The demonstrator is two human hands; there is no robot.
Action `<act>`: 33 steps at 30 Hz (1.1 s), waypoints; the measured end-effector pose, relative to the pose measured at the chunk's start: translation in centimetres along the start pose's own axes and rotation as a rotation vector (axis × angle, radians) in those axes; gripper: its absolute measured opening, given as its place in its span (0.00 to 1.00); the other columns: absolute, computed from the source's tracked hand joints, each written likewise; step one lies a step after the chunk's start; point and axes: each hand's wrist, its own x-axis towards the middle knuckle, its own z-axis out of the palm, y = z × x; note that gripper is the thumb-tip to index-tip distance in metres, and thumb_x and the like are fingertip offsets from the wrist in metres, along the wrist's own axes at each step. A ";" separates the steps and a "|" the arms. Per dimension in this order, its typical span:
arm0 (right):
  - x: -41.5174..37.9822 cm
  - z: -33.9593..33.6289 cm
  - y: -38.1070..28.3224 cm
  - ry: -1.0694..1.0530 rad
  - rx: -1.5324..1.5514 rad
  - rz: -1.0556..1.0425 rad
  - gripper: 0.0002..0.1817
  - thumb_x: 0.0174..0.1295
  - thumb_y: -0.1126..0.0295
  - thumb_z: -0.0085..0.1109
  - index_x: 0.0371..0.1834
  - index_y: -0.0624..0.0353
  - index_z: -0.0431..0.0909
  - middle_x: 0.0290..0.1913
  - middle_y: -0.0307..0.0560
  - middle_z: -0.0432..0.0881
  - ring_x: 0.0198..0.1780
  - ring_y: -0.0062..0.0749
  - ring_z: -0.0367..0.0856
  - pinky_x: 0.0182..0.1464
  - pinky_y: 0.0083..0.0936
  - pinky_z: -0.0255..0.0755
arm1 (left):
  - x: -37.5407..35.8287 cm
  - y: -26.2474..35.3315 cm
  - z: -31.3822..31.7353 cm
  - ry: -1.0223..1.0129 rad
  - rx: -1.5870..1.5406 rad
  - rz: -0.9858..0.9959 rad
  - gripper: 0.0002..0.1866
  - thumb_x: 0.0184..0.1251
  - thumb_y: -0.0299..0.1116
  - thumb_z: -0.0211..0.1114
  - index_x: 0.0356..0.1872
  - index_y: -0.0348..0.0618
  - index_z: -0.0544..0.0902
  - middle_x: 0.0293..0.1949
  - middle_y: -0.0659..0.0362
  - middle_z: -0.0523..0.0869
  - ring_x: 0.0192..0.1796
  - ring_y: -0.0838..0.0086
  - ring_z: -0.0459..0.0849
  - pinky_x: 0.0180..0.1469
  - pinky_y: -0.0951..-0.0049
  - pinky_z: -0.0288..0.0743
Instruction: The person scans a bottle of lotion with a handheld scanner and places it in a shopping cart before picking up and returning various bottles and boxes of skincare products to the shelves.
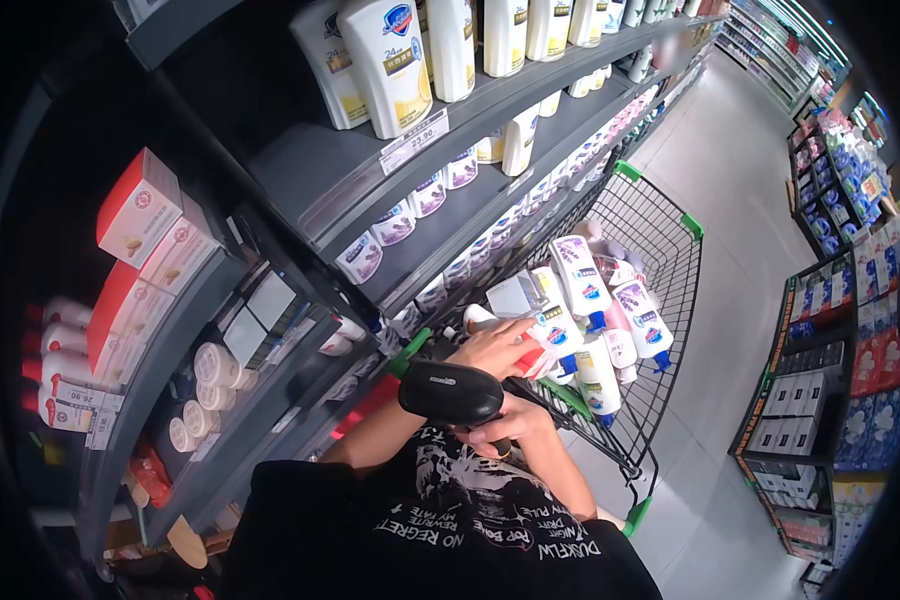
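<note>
My left hand (492, 348) lies over a red-and-white package (526, 363) at the near end of the shopping cart (676, 375), fingers bent around it; the hand covers much of it. In my right hand (510, 422) is a black handheld scanner (452, 394), gripped close to my chest, its head pointing left. Just beyond my left hand, several white pump bottles lie piled in the cart. Among them are a bottle with a lavender print (576, 268), another lavender bottle (641, 320) and a yellow-white bottle (597, 376).
Shelves with white bottles (388, 65) and lavender-labelled bottles (428, 193) run along the left. Red-and-white boxes (138, 215) and round white tubs (217, 365) sit on the nearer shelf. A tiled aisle (735, 170) runs past stocked displays (810, 400) on the right.
</note>
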 end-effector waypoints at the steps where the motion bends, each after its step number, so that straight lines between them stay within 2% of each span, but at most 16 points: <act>1: 0.0 0.0 0.0 -0.008 0.004 0.000 0.18 0.59 0.75 0.61 0.48 0.76 0.70 0.26 0.47 0.75 0.19 0.26 0.75 0.19 0.23 0.70 | -0.3 0.2 -0.4 -0.022 -0.062 -0.050 0.21 0.56 0.35 0.71 0.51 0.42 0.79 0.66 0.49 0.69 0.65 0.54 0.71 0.66 0.58 0.68; 4: -0.2 0.1 0.1 0.040 0.015 0.012 0.18 0.59 0.75 0.61 0.48 0.76 0.70 0.26 0.48 0.75 0.19 0.27 0.75 0.19 0.23 0.69 | -2.5 -0.2 -1.6 0.036 -0.126 -0.100 0.21 0.57 0.34 0.71 0.52 0.43 0.79 0.65 0.48 0.70 0.66 0.52 0.72 0.65 0.57 0.70; 6: -0.2 0.2 -0.2 0.040 0.067 0.025 0.11 0.61 0.75 0.61 0.42 0.68 0.73 0.26 0.41 0.74 0.20 0.23 0.75 0.22 0.22 0.69 | -4.7 0.1 -3.7 0.117 -0.147 -0.293 0.19 0.58 0.32 0.70 0.51 0.44 0.79 0.63 0.49 0.72 0.63 0.53 0.74 0.61 0.59 0.73; 7: -0.1 0.6 -0.6 0.053 0.090 0.038 0.11 0.61 0.74 0.62 0.42 0.68 0.73 0.25 0.41 0.74 0.21 0.23 0.74 0.23 0.22 0.68 | -6.1 -0.4 -4.1 0.279 -0.211 -0.258 0.15 0.60 0.31 0.69 0.49 0.44 0.80 0.59 0.51 0.75 0.58 0.55 0.79 0.56 0.62 0.77; 8: -0.5 0.8 -0.6 0.144 0.041 0.078 0.12 0.60 0.74 0.63 0.43 0.68 0.73 0.26 0.42 0.75 0.21 0.23 0.74 0.24 0.22 0.68 | -7.7 -0.3 -4.6 0.374 -0.099 -0.297 0.14 0.60 0.27 0.68 0.47 0.43 0.81 0.54 0.52 0.79 0.51 0.57 0.83 0.50 0.65 0.79; 10: -0.4 0.3 -0.1 0.123 0.194 0.042 0.16 0.56 0.76 0.64 0.47 0.69 0.73 0.26 0.44 0.75 0.22 0.25 0.75 0.24 0.25 0.70 | -10.3 0.7 -8.2 0.550 -0.064 -0.373 0.13 0.58 0.22 0.68 0.44 0.41 0.82 0.50 0.53 0.82 0.45 0.58 0.85 0.46 0.66 0.80; 12: 0.3 0.8 -0.4 0.114 0.246 -0.083 0.18 0.55 0.79 0.63 0.47 0.75 0.71 0.25 0.50 0.75 0.21 0.31 0.76 0.23 0.27 0.70 | -12.1 2.2 -12.6 0.787 0.161 -0.385 0.10 0.52 0.18 0.68 0.36 0.40 0.83 0.42 0.55 0.84 0.41 0.61 0.85 0.42 0.66 0.80; 14: 0.1 1.6 -0.3 0.198 0.316 -0.090 0.22 0.48 0.77 0.65 0.46 0.75 0.70 0.24 0.52 0.74 0.19 0.34 0.74 0.19 0.28 0.69 | -14.5 4.1 -16.4 0.962 0.338 -0.432 0.10 0.49 0.17 0.68 0.34 0.37 0.83 0.38 0.55 0.85 0.37 0.62 0.85 0.39 0.68 0.79; 16: -0.2 1.2 0.9 0.151 0.376 -0.072 0.22 0.47 0.77 0.65 0.46 0.75 0.70 0.24 0.52 0.74 0.19 0.34 0.74 0.19 0.28 0.68 | -16.6 6.7 -20.8 1.063 0.660 -0.344 0.12 0.43 0.14 0.68 0.32 0.35 0.83 0.34 0.53 0.85 0.34 0.63 0.86 0.35 0.69 0.79; 19: -0.4 0.5 1.3 0.181 0.449 -0.109 0.22 0.46 0.76 0.65 0.44 0.74 0.71 0.23 0.52 0.74 0.19 0.34 0.74 0.18 0.29 0.68 | -21.1 10.1 -25.5 1.267 1.169 -0.281 0.09 0.50 0.15 0.60 0.34 0.35 0.80 0.33 0.53 0.83 0.33 0.63 0.84 0.38 0.66 0.80; 22: -0.3 0.2 0.7 0.180 0.478 -0.102 0.22 0.47 0.75 0.65 0.45 0.73 0.70 0.23 0.52 0.73 0.18 0.34 0.72 0.18 0.28 0.68 | -24.9 11.3 -30.5 1.751 1.258 -0.193 0.07 0.59 0.18 0.59 0.39 0.31 0.77 0.39 0.52 0.80 0.42 0.67 0.80 0.44 0.70 0.78; 24: -0.4 0.1 0.6 0.161 0.484 -0.097 0.22 0.48 0.75 0.65 0.45 0.73 0.70 0.23 0.52 0.73 0.18 0.34 0.72 0.18 0.28 0.68 | -27.0 10.9 -33.8 1.949 1.250 -0.348 0.07 0.64 0.22 0.61 0.42 0.32 0.77 0.42 0.52 0.80 0.44 0.69 0.79 0.47 0.71 0.76; 26: -0.4 0.0 0.5 0.141 0.490 -0.102 0.23 0.49 0.74 0.65 0.46 0.73 0.69 0.23 0.52 0.72 0.18 0.35 0.72 0.18 0.28 0.68 | -29.2 9.9 -36.2 1.980 1.084 -0.610 0.15 0.66 0.32 0.66 0.46 0.30 0.77 0.44 0.52 0.80 0.45 0.72 0.79 0.47 0.73 0.76; 29: -0.4 -0.2 0.4 0.131 0.493 -0.145 0.23 0.50 0.73 0.65 0.47 0.73 0.69 0.23 0.52 0.72 0.18 0.35 0.72 0.18 0.28 0.68 | -31.9 7.8 -38.9 1.938 1.012 -0.915 0.30 0.62 0.49 0.70 0.51 0.29 0.77 0.45 0.50 0.82 0.39 0.71 0.81 0.46 0.72 0.75; 32: -0.5 -0.6 0.5 0.118 0.470 -0.165 0.24 0.51 0.72 0.65 0.49 0.72 0.68 0.24 0.52 0.72 0.18 0.35 0.72 0.18 0.28 0.69 | -33.7 7.3 -39.4 1.816 0.781 -1.090 0.29 0.62 0.51 0.68 0.47 0.29 0.80 0.41 0.50 0.84 0.36 0.69 0.81 0.46 0.68 0.74; 33: -0.6 -0.8 0.6 0.103 0.450 -0.174 0.24 0.52 0.71 0.65 0.50 0.71 0.68 0.24 0.52 0.72 0.18 0.35 0.72 0.18 0.27 0.69 | -33.0 7.0 -39.1 1.839 0.843 -1.021 0.25 0.66 0.48 0.64 0.44 0.30 0.82 0.37 0.50 0.86 0.38 0.68 0.80 0.47 0.65 0.73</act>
